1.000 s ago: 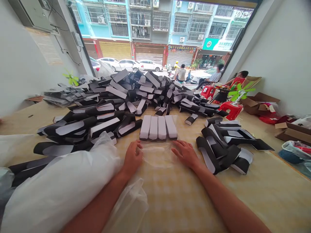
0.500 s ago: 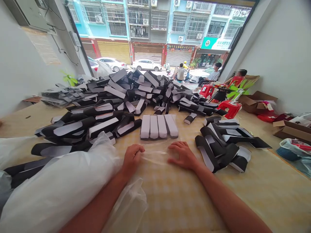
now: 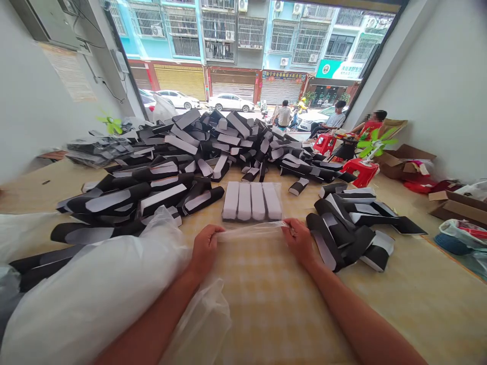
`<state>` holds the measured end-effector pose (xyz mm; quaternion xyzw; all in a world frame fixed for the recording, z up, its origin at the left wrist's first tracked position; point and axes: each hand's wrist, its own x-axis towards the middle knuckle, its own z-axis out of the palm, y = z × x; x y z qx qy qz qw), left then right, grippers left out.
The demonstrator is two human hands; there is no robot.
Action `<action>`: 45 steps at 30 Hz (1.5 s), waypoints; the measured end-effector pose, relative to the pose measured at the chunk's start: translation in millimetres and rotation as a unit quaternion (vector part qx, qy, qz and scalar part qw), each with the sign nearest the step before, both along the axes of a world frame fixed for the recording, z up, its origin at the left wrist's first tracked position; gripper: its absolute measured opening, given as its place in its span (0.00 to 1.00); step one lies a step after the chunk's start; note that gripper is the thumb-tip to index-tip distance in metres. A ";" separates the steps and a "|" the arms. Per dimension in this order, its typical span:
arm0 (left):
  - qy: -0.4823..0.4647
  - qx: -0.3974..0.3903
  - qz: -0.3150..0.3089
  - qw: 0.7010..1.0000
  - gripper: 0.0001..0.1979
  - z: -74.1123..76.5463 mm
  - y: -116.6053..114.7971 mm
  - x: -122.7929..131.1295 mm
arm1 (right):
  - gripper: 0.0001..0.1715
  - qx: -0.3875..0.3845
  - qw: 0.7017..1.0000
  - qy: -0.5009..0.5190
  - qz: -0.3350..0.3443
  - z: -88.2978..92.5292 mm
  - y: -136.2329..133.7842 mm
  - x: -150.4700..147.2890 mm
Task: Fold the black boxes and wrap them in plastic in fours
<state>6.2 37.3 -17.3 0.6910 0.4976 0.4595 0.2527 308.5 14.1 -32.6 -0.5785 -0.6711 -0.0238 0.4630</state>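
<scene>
A clear plastic bag (image 3: 251, 230) lies on the table, with several white-topped, dark-edged blocks (image 3: 252, 202) side by side inside its far end. My left hand (image 3: 205, 248) is closed on the left corner of the bag's near edge. On the opposite corner, my right hand (image 3: 300, 241) pinches the same edge. Between the two hands the film is stretched nearly straight and slightly raised. Just right of my right hand is a small heap of black and white folded pieces (image 3: 342, 233). Beside my left forearm bulges a large whitish plastic bag (image 3: 102, 284).
A big pile of black and white pieces (image 3: 213, 142) covers the far side of the table (image 3: 281, 304). Wrapped packs (image 3: 99, 149) lie at far left. Red stools (image 3: 359, 172), cardboard boxes (image 3: 407, 159) and seated people (image 3: 335, 119) are beyond the right side.
My right hand has closed on the bag's right corner and moved slightly right. The bag's near edge, loose before, is now pulled taut between both hands.
</scene>
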 end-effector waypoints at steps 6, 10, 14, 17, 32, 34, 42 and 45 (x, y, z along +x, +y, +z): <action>-0.005 -0.014 0.002 1.000 0.15 5.8 -4.6 1.8 | 0.22 0.007 0.979 -0.158 0.131 5.8 -3.1 -6.8; 0.021 -0.015 -0.005 1.000 0.16 7.0 -6.1 4.4 | 0.31 -0.095 0.946 -0.252 0.181 7.0 -2.1 -13.8; 0.087 0.010 -0.033 0.996 0.18 7.1 -4.8 7.2 | 0.30 -0.138 0.947 -0.260 0.128 3.6 1.3 -17.3; 0.118 0.020 -0.054 0.991 0.18 6.2 -3.6 7.9 | 0.28 -0.105 0.955 -0.254 0.110 0.7 1.5 -17.6; 0.024 0.114 -0.040 0.992 0.14 3.0 -3.4 -0.5 | 0.09 0.051 0.998 0.033 -0.035 1.9 1.2 1.1; -0.013 0.139 -0.034 0.990 0.13 4.0 -4.5 -1.6 | 0.10 0.048 0.997 0.041 -0.042 1.8 0.5 0.8; -0.112 0.146 -0.041 0.982 0.14 9.4 -8.5 -2.0 | 0.10 0.054 0.989 0.135 0.002 6.6 -3.3 0.2; -0.122 0.109 -0.073 0.984 0.15 10.7 -9.8 -3.2 | 0.11 0.054 0.985 0.152 0.054 13.0 -9.6 -1.3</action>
